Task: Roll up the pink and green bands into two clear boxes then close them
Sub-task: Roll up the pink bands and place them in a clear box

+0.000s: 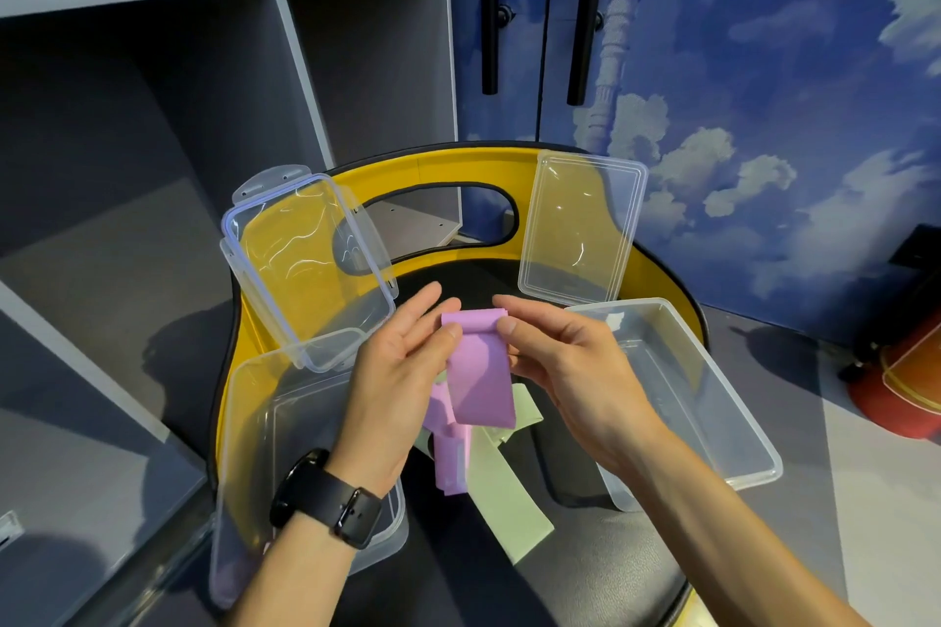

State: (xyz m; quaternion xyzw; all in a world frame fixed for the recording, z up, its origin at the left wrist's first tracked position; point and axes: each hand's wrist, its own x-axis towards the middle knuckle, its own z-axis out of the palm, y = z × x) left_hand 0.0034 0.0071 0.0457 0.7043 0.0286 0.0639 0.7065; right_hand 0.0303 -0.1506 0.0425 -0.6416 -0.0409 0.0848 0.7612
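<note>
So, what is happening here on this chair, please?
A person holds the top end of the pink band with both hands, the left hand and the right hand pinching it as a roll begins. The green band lies loose on the black chair seat below. Two clear boxes, the left box and the right box, stand open and empty. Their two lids lean against the yellow chair back.
</note>
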